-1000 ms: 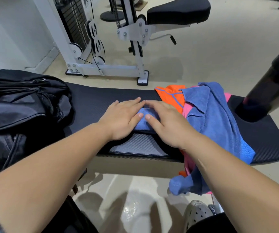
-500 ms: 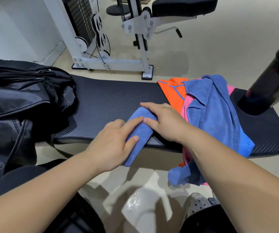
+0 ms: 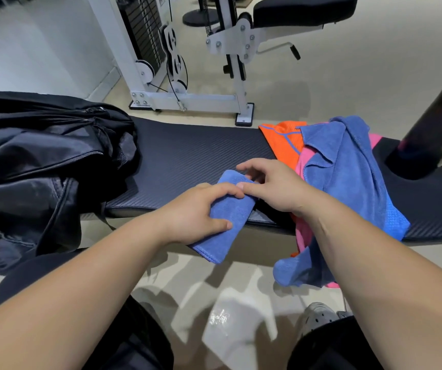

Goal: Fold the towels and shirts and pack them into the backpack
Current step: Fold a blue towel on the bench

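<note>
A small folded blue towel [image 3: 228, 220] lies slanted over the front edge of the black padded bench [image 3: 193, 156], its near end hanging past the edge. My left hand [image 3: 198, 212] grips the towel's middle, thumb on top. My right hand [image 3: 273, 185] rests at the towel's far end with its fingers bent and fingertips touching the cloth. To the right, a loose pile of a larger blue towel [image 3: 348, 177], an orange shirt [image 3: 281, 140] and a pink garment [image 3: 301, 166] drapes over the bench edge. The black backpack [image 3: 36, 166] sits on the left.
A white cable weight machine [image 3: 161, 62] with a black padded seat [image 3: 302, 9] stands on the beige floor beyond the bench. A black roller pad [image 3: 438, 124] rises at the bench's right end. My knees and a grey shoe [image 3: 318, 315] show at the bottom.
The folded blue towel went from lying flat under both palms to being pulled toward the bench's front edge. My left hand now grips it and my right hand has lifted to its fingertips.
</note>
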The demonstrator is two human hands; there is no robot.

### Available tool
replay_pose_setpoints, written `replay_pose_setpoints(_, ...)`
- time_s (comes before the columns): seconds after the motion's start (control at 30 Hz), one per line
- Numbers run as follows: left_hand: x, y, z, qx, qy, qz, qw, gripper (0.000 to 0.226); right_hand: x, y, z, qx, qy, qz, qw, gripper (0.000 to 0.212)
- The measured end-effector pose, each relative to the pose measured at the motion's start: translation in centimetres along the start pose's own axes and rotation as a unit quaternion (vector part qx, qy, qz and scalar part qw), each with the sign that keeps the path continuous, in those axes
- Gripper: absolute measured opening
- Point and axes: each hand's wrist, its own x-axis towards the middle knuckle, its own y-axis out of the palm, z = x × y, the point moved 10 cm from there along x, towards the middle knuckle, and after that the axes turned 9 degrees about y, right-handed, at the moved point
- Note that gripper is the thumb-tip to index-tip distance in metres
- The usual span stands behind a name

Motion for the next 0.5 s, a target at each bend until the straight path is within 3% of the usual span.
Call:
replay_pose_setpoints(0.33,-6.2,-6.3,2.4,0.046,-0.019,-0.059,0.997,0.055,1.4,1.2,0.7,-0.101,0.038,-0.042,0.993,0.033)
replay_pose_setpoints(0.5,-9.1,-10.9,4.0,0.003,-0.022,-0.125,0.992,0.059,1.8,2.0,8.8,-0.074,-0.026,-0.033,0.996,0.028)
